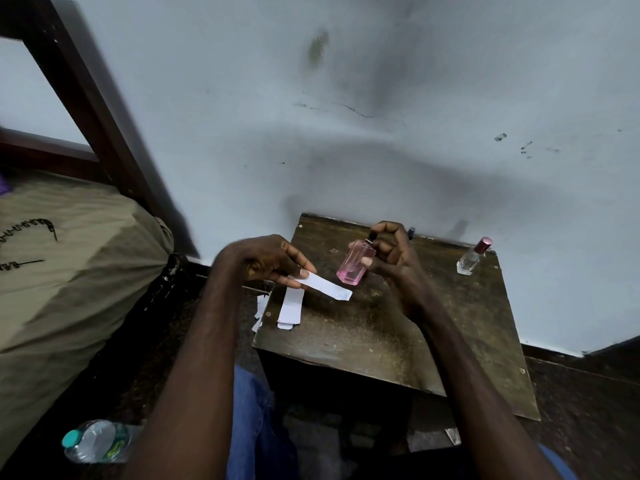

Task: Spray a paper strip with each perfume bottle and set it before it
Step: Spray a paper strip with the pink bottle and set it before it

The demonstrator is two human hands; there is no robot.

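Observation:
My right hand (391,261) grips a pink perfume bottle (355,263) above the small wooden table (381,341), with a finger on its black spray head. My left hand (273,263) pinches one end of a white paper strip (327,287), held out just below and left of the bottle. A small stack of spare white strips (291,308) lies on the table's left edge. A clear bottle with a dark pink cap (472,256) stands at the table's back right corner. A small dark-capped item (411,233) peeks out behind my right hand.
The table stands against a pale blue wall (346,116). A bed with an olive sheet (69,254) and dark wooden frame is at the left. A plastic water bottle (97,441) lies on the dark floor at lower left.

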